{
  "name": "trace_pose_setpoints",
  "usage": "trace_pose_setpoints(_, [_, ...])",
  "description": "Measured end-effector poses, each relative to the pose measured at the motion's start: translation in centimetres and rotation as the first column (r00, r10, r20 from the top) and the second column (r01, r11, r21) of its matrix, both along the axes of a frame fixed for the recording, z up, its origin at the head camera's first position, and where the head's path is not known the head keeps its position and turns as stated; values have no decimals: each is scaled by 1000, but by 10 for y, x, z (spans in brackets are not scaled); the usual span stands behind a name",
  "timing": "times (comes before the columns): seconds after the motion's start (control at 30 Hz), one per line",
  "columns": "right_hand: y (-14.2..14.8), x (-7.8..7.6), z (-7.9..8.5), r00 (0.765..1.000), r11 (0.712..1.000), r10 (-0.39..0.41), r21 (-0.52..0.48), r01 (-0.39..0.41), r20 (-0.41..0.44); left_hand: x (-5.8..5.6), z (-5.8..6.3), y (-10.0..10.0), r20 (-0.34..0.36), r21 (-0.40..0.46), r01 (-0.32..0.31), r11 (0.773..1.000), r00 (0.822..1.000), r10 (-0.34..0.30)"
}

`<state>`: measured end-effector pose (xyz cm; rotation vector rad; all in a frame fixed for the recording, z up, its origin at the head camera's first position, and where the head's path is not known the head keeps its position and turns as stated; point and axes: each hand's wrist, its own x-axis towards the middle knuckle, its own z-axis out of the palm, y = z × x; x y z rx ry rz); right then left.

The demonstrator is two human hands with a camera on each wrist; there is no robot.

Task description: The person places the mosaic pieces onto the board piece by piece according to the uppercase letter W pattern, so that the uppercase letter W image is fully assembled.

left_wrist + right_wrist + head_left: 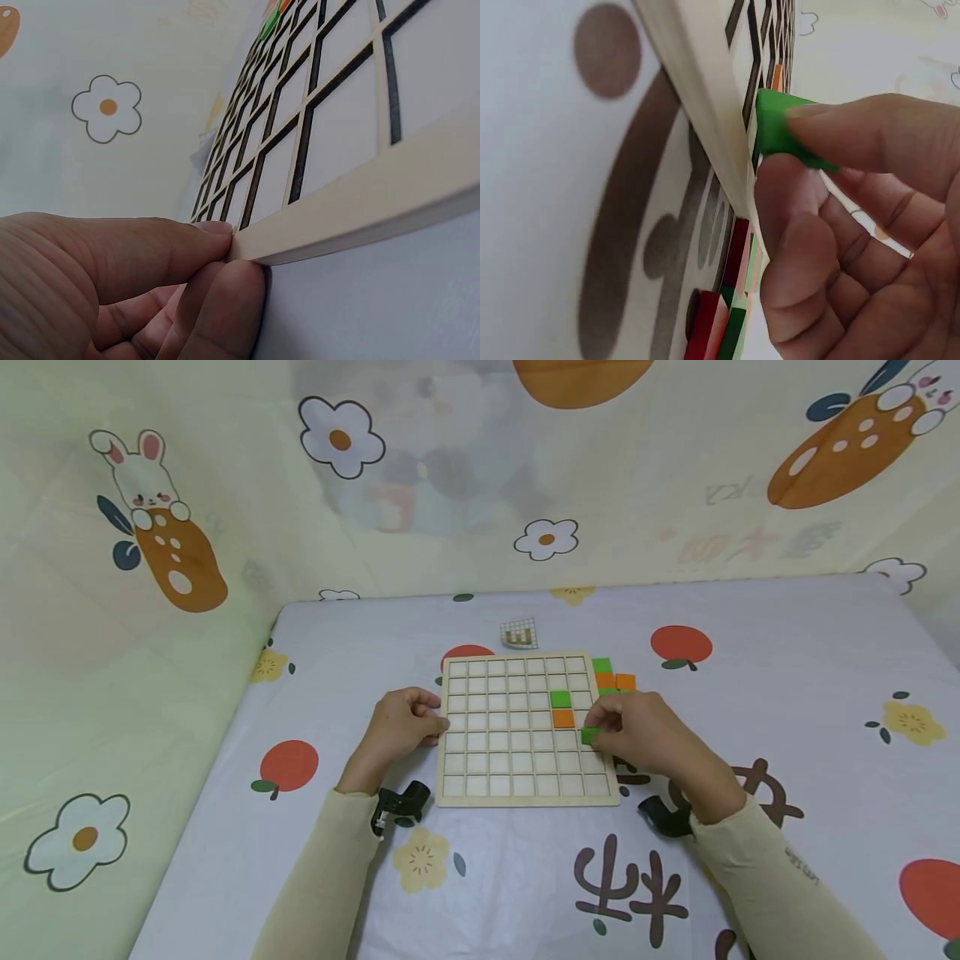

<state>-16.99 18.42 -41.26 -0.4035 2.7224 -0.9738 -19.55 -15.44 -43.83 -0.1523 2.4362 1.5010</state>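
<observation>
A pale wooden grid board (528, 802) with square cells lies flat on the table. My left hand (401, 722) pinches its left rim; in the left wrist view the thumb (169, 244) rests on top of the frame and a fingertip sits against its side. Between thumb and forefinger, my right hand (648, 735) holds a green square tile (776, 124), tilted in the right wrist view, over the board's right-hand column. A green tile (560, 699) and an orange tile (563, 718) fill two cells, one directly above the other, in the neighbouring column.
Loose tiles lie along the board's right side, among them a green one (602, 665) and an orange one (626, 682), partly behind my right hand. Red-sided tiles (705, 322) show in the right wrist view. Beyond the board lies a small gridded card (519, 633).
</observation>
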Motion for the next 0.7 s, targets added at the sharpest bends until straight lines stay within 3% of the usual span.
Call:
trace_pose_setpoints(0.1, [2, -2, 0, 1000, 1000, -9, -28, 9, 13, 0, 0, 0, -6, 7, 3, 1000, 1000, -3])
trace_pose_setpoints(0.37, [6, -6, 0, 979, 975, -42, -205, 84, 199, 0, 1, 0, -3, 10, 2, 1000, 1000, -2])
trace_pose_setpoints(0.7, [4, -8, -4, 986, 983, -34, -171, 62, 163, 0, 0, 0, -3, 7, 4, 1000, 1000, -4])
